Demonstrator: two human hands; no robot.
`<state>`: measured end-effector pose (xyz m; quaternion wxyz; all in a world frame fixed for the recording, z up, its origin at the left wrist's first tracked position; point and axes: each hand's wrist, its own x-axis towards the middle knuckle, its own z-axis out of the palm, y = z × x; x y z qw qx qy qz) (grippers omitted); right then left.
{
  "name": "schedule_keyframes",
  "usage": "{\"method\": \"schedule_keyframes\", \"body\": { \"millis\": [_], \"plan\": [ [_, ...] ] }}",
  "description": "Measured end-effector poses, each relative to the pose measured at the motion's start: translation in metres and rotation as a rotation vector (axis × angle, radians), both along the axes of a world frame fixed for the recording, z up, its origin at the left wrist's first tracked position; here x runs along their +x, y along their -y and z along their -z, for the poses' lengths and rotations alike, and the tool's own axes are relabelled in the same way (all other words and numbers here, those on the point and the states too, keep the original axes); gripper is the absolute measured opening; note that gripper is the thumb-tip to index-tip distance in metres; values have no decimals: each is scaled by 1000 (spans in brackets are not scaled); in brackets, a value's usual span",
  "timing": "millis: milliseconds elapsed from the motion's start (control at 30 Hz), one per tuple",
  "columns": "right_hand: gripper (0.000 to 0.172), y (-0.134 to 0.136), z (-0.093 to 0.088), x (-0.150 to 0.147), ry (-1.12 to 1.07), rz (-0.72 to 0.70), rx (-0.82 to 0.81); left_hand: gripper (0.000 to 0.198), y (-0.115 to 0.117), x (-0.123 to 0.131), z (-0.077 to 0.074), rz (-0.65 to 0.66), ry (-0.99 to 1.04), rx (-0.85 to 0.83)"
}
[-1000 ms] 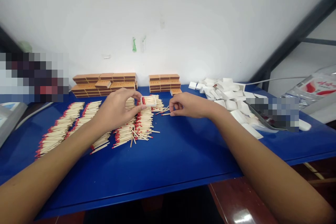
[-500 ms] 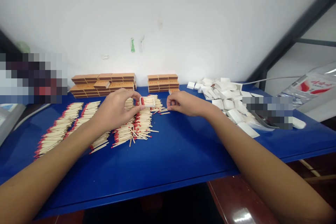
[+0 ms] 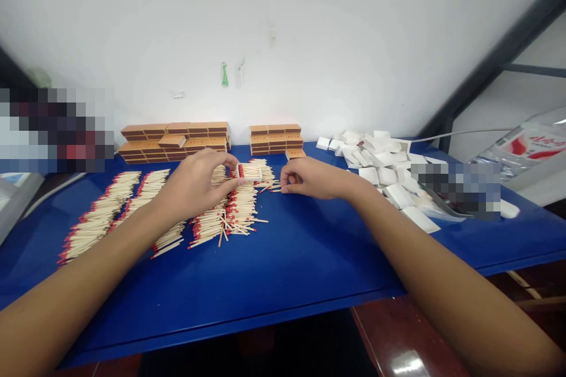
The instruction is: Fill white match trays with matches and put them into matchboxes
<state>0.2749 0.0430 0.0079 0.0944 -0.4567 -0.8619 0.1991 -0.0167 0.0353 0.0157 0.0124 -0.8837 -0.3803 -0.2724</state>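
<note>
My left hand [image 3: 197,178] pinches a white matchbox tray [image 3: 253,178] by its left end, between thumb and fingers. Red-tipped matches [image 3: 250,171] lie inside that tray, held over a row of loose matches [image 3: 241,209]. To the right of it, my right hand [image 3: 309,178] is closed low over the table, with thumb and fingertips together at the end of a single match [image 3: 275,191]. Just behind the right hand lies one orange-brown matchbox [image 3: 295,154], partly covered by the knuckles.
Stacked matchboxes [image 3: 177,141] line the wall at left, with a smaller stack [image 3: 276,138] mid-table. More match rows [image 3: 99,206] spread on the blue table [image 3: 265,283]. White empty trays [image 3: 380,156] are heaped at right, near a plastic bag [image 3: 530,141].
My right hand has lowered slightly, and its fingertips now meet the end of the single match. The left hand keeps the tray in about the same place.
</note>
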Motion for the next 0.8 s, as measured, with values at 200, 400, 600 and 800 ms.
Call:
{"method": "schedule_keyframes", "body": {
  "millis": [200, 400, 600, 800],
  "plan": [
    [8, -1, 1, 1, -21, 23, 47, 38, 1, 1, -1, -9, -6, -4],
    [5, 0, 1, -1, -14, 61, 59, 41, 0, 1, 1, -12, -1, -6],
    [7, 2, 0, -1, -4, 84, 5, 37, 1, 0, -1, 2, 0, 11],
    [5, 3, -3, 2, 3, 31, -19, 40, 1, 1, -2, 1, -7, 8]
  ]
}}
